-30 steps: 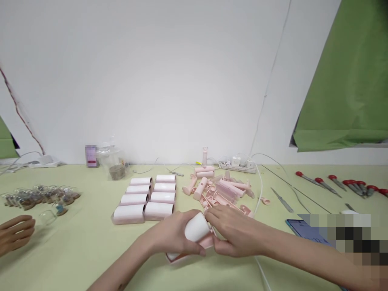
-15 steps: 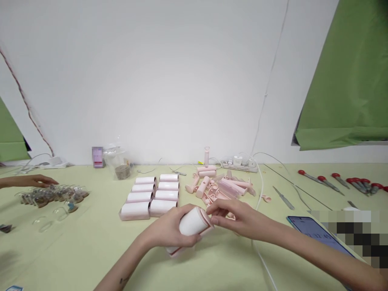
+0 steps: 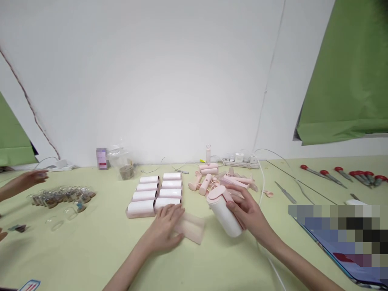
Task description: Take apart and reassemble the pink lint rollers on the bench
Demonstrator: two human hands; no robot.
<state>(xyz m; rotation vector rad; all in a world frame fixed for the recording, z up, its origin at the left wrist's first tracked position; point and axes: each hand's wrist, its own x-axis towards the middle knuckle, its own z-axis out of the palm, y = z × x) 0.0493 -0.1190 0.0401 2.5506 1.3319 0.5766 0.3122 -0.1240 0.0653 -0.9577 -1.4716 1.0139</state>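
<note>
One white cylinder (image 3: 226, 218), right
Right hand (image 3: 249, 210) tilts and grips it, likely for control; left hand (image 3: 164, 227) rests on pink tray (image 3: 192, 228), grip unclear.

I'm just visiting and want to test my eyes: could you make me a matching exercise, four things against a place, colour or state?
1. Right hand
2. Left hand
3. Tool knobs
4. Hanging cloth at right

A. Green
B. At the edge of a translucent pale piece
C. Red
D. Holding a white cylinder

Pairs: 1-D, 2-B, 3-C, 4-A
</note>
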